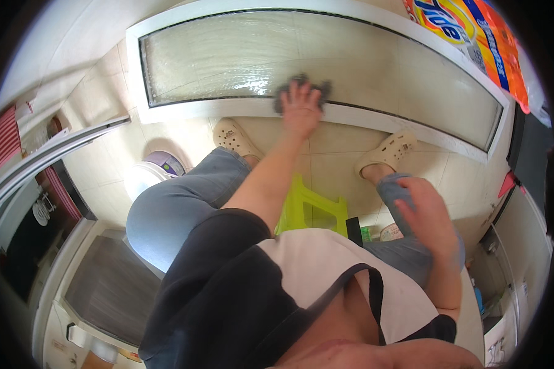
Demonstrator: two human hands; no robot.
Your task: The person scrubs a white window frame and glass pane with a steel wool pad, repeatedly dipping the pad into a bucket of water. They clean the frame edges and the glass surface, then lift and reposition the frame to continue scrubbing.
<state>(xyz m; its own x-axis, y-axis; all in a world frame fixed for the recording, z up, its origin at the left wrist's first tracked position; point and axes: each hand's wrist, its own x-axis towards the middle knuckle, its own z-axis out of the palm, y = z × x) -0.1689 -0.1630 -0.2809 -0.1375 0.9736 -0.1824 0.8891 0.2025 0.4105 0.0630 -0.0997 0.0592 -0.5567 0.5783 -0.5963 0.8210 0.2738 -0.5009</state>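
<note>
My left hand (pixel 302 110) presses a dark grey cloth (pixel 325 92) down with its fingers spread, at the near edge of a glass panel (pixel 351 50) in a white frame (pixel 221 109). The cloth lies across both glass and frame. Wet, foamy streaks cover the glass left of the hand; the right part shows fewer streaks. My right hand (pixel 422 207) is over my right knee, fingers loosely apart and holding nothing. Whether it touches the jeans (pixel 180 198) cannot be told.
A yellow-green plastic stool (pixel 300 203) stands between my legs on the tiled floor (pixel 332 138). A white bucket (pixel 143 177) and a purple-and-white container (pixel 166 162) are beside my left leg. An orange Tide bag (pixel 494 41) lies at the panel's upper right. Beige clogs (pixel 233 136) are on my feet.
</note>
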